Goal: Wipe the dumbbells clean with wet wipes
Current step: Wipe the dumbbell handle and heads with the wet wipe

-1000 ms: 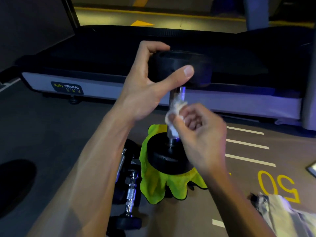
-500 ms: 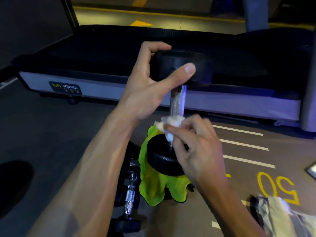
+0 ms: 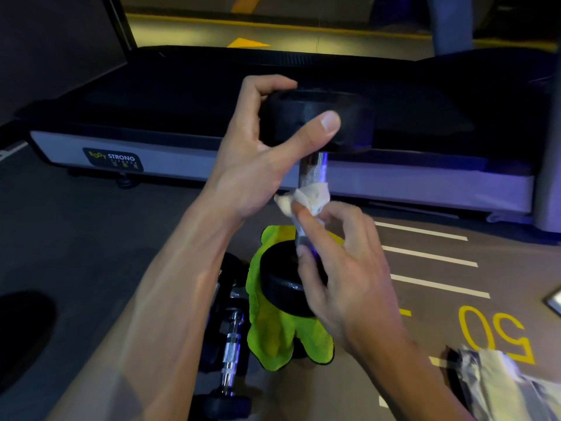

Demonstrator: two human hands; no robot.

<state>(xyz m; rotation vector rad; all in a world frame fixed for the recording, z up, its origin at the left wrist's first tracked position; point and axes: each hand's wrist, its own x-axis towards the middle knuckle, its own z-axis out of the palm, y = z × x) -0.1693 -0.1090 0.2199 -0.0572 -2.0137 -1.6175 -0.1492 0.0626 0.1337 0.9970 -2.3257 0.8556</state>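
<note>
Since the earlier frame, the right hand (image 3: 343, 268) had slid the wet wipe (image 3: 309, 197) up the chrome handle. Treadmill (image 3: 273, 165), far: label "BODY STRONG". Floor (image 3: 498, 335), right: "50". Left hand (image 3: 261, 147) gripped the upright dumbbell (image 3: 315, 123) at centre; its lower head rested on a partly hidden green cloth (image 3: 273, 335).

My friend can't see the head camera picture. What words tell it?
A left hand holds a black dumbbell upright while the right hand presses a white wipe on its metal handle, above a green cloth.
</note>
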